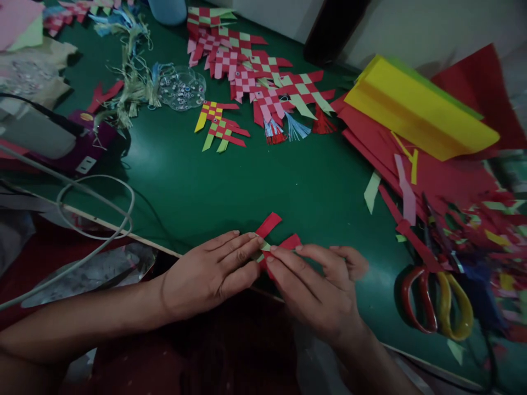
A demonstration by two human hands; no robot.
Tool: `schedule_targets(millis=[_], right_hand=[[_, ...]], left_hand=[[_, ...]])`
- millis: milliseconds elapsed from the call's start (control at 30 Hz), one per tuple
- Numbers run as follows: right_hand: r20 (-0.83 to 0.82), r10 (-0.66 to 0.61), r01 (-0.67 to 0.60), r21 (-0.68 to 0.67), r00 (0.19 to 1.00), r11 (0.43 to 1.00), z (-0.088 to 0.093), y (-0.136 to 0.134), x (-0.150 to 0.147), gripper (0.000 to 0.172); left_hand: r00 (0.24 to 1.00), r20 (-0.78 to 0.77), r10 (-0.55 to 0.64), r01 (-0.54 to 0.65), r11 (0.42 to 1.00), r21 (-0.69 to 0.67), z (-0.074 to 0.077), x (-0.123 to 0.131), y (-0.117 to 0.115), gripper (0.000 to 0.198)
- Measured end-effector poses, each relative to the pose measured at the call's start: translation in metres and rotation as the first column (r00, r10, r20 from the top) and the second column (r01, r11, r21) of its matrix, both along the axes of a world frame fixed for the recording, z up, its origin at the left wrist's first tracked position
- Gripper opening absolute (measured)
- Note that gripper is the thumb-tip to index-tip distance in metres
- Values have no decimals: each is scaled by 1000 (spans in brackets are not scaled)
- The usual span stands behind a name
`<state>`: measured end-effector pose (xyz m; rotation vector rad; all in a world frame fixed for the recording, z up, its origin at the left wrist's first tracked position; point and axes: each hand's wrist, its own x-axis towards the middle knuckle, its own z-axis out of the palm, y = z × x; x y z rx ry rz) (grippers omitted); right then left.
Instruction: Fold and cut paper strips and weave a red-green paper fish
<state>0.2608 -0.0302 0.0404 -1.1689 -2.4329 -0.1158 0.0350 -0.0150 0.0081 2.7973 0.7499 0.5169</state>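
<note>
Near the front edge of the green table, red and light-green paper strips (269,222) are woven into a small piece, with two red ends sticking out at the back. My left hand (218,269) reaches in from the left, its fingers together and pressing the piece at its left side. From the right, my right hand (319,288) grips the piece with its fingertips at the near right side. The fingers of both hands hide much of the weave. Beyond them lie two small woven paper fish, one yellow and red (214,111), one green and red (221,130).
Several woven paper fish (267,101), some with tassels, overlap at the back. A clear dish of small eyes (183,89) sits beside loose tassels (132,90). Yellow paper (415,107), red sheets, scraps and scissors (455,307) occupy the right. A white cable (132,206) loops at left.
</note>
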Motion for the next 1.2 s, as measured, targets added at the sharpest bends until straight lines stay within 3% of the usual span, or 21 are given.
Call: schedule_targets(millis=[167, 367, 500, 600, 700, 1000, 1100, 1200], right_hand=[[-109, -14, 0, -125, 994, 992, 1, 7, -2, 12], [-113, 56, -82, -237, 992, 968, 7, 18, -2, 11], [-125, 75, -122, -426, 989, 897, 13, 26, -2, 15], [-142, 4, -79, -526, 990, 847, 16, 32, -3, 14], [-143, -54, -32, -538, 988, 842, 15, 36, -4, 13], [-197, 104, -191, -500, 975, 845, 15, 32, -3, 9], [-180, 113, -191, -512, 977, 837, 15, 31, -3, 12], [-172, 38, -123, -514, 984, 849, 13, 32, -3, 12]], left_hand=[[997, -81, -20, 20, 1000, -2, 1, 0, 0, 38], [994, -103, -23, 25, 1000, 14, 0, 1, 2, 35], [995, -95, -30, 32, 999, 22, 3, 0, 3, 34], [994, -105, -29, 32, 999, 25, 4, 0, 3, 36], [994, -103, -25, 29, 999, 31, 5, -1, 4, 38], [994, -103, -35, 36, 999, 8, 3, -1, 3, 38], [996, -88, -24, 23, 1000, -13, 3, 0, 2, 36], [996, -86, -28, 27, 1000, -12, 4, -1, 3, 38]])
